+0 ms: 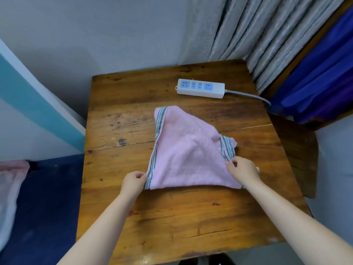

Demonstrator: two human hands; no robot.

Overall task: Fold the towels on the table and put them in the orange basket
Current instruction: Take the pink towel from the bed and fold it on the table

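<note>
Left hand (pixel 133 181) pinches the pink towel (pixel 188 152) at its near-left striped corner. Right hand (pixel 243 170) has fingers curled on the near-right edge, just below the striped hem bunched there. Hands are apart, the towel's near edge stretched between them.

Towel lies on the wooden table (pixel 118 119), running away from both hands. It's lopsided: the far-left corner is laid out, the far-right side collapsed inward.

Beyond the right hand, well apart from the towel: a white power strip (pixel 200 88), cord (pixel 248 94) trailing off right. Far left of the left hand, more pink cloth (pixel 11 180) off the table. Orange basket not in view.

Risks: folding now with the far-right side crumpled probably gives a skewed fold. Uneven pull could twist it further. A big flick forward could catch the power strip.
</note>
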